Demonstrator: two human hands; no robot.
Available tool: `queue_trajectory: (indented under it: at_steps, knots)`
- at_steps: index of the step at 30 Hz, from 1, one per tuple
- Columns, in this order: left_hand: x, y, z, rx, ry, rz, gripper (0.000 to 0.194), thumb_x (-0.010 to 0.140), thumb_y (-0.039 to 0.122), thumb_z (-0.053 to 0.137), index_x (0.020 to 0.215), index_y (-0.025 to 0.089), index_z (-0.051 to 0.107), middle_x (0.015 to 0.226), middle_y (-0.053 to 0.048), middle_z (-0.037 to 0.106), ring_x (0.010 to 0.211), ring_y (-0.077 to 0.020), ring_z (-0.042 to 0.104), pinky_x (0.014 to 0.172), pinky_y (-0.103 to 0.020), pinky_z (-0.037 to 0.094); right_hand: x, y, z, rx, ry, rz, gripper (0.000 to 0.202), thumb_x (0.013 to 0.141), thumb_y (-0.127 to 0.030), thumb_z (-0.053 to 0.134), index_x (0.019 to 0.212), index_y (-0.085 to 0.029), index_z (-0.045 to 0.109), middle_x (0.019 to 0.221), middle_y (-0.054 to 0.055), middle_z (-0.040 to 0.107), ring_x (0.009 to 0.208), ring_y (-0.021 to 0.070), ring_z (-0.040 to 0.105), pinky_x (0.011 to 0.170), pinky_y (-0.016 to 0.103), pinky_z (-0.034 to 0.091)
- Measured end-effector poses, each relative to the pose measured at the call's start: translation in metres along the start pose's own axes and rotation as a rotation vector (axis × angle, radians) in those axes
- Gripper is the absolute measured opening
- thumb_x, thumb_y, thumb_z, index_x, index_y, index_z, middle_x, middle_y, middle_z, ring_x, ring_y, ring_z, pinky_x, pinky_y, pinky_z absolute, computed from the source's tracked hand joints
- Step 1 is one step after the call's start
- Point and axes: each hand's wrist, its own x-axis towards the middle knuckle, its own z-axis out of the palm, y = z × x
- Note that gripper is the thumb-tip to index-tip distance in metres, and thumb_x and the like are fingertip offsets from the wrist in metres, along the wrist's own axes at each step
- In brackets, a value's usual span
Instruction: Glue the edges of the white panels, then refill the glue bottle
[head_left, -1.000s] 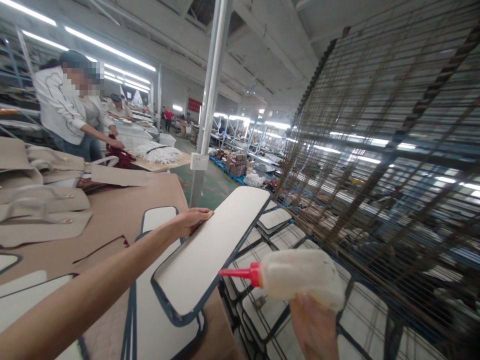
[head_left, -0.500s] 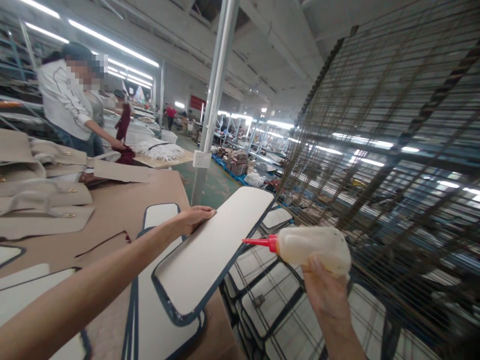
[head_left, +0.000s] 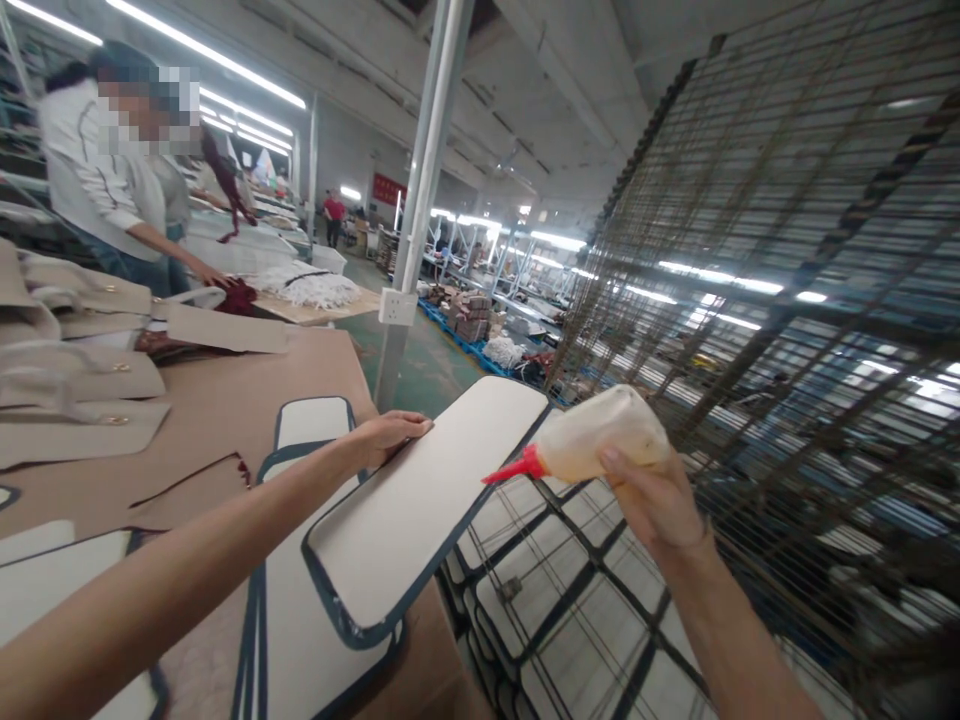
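My left hand [head_left: 394, 437] grips the far long edge of a white rounded panel with a dark blue border [head_left: 427, 510], thumb on top. The panel is held tilted above similar panels. In my right hand [head_left: 649, 490] is a translucent squeeze bottle [head_left: 592, 435] holding some yellowish liquid. Its red nozzle [head_left: 514, 467] points left and down, with the tip at the panel's right border. Whether the tip touches the border I cannot tell. Near the panel's lower corner, the border looks shiny.
Stacked blue-edged panels [head_left: 307, 610] lie on the brown table [head_left: 217, 400]. Wire racks [head_left: 750, 250] rise at the right, with more panels [head_left: 585, 620] on a lower one. Beige pieces with handles [head_left: 82, 380] lie at left. A person [head_left: 112, 170] works behind them; a metal post [head_left: 427, 150] stands ahead.
My right hand has raised the bottle's base, so the bottle now tilts nozzle-down; the tip stays by the panel's right border. My left hand keeps its grip. The view has shifted slightly.
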Motion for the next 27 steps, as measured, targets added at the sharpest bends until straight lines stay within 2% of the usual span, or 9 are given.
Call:
queue_trajectory:
  at_steps: [4, 8, 14, 19, 23, 27]
  knots:
    - [0.006, -0.005, 0.005, -0.018, 0.006, 0.001, 0.039, 0.047, 0.035, 0.085, 0.071, 0.015, 0.062, 0.061, -0.004, 0.068, 0.052, -0.0202, 0.061, 0.049, -0.03, 0.049, 0.017, -0.012, 0.003, -0.133, -0.082, -0.061, 0.062, 0.052, -0.025, 0.087, 0.109, -0.021, 0.064, 0.092, 0.003, 0.07, 0.084, 0.0205, 0.062, 0.086, 0.039, 0.05]
    - [0.012, -0.007, 0.007, -0.039, 0.02, 0.005, 0.036, 0.05, 0.034, 0.084, 0.071, 0.015, 0.062, 0.063, -0.005, 0.068, 0.054, -0.0206, 0.062, 0.049, -0.029, 0.049, 0.021, -0.018, -0.001, -0.199, -0.125, -0.105, 0.061, 0.051, -0.023, 0.087, 0.108, -0.021, 0.064, 0.099, 0.004, 0.069, 0.089, 0.0221, 0.061, 0.09, 0.041, 0.048]
    - [0.014, -0.004, 0.009, -0.067, 0.058, 0.018, 0.039, 0.048, 0.035, 0.086, 0.072, 0.016, 0.062, 0.063, -0.004, 0.068, 0.055, -0.0206, 0.063, 0.049, -0.028, 0.05, -0.001, -0.003, -0.012, -0.008, 0.096, -0.096, 0.048, 0.056, -0.031, 0.084, 0.099, -0.022, 0.067, 0.088, 0.005, 0.071, 0.087, 0.0258, 0.064, 0.091, 0.052, 0.047]
    - [0.013, 0.0, 0.017, -0.068, 0.064, 0.014, 0.034, 0.05, 0.032, 0.084, 0.069, 0.016, 0.061, 0.059, -0.003, 0.066, 0.05, -0.0189, 0.06, 0.046, -0.028, 0.049, -0.015, 0.017, -0.022, 0.067, 0.244, -0.097, 0.043, 0.06, -0.031, 0.081, 0.1, -0.023, 0.068, 0.091, 0.005, 0.071, 0.095, 0.0259, 0.064, 0.095, 0.054, 0.044]
    - [0.01, 0.003, 0.025, -0.066, 0.041, 0.016, 0.035, 0.049, 0.031, 0.084, 0.07, 0.015, 0.061, 0.059, -0.003, 0.066, 0.05, -0.0181, 0.06, 0.046, -0.027, 0.049, -0.017, 0.021, -0.025, 0.082, 0.299, -0.108, 0.037, 0.057, -0.03, 0.083, 0.092, -0.023, 0.071, 0.081, 0.003, 0.072, 0.088, 0.0234, 0.065, 0.094, 0.053, 0.045]
    - [0.008, 0.003, 0.029, -0.068, 0.024, 0.016, 0.036, 0.049, 0.032, 0.085, 0.068, 0.015, 0.06, 0.058, -0.003, 0.066, 0.05, -0.0183, 0.06, 0.046, -0.027, 0.049, -0.019, 0.022, -0.026, 0.084, 0.319, -0.12, 0.037, 0.057, -0.029, 0.083, 0.092, -0.024, 0.071, 0.08, 0.002, 0.071, 0.086, 0.0223, 0.065, 0.095, 0.053, 0.044]
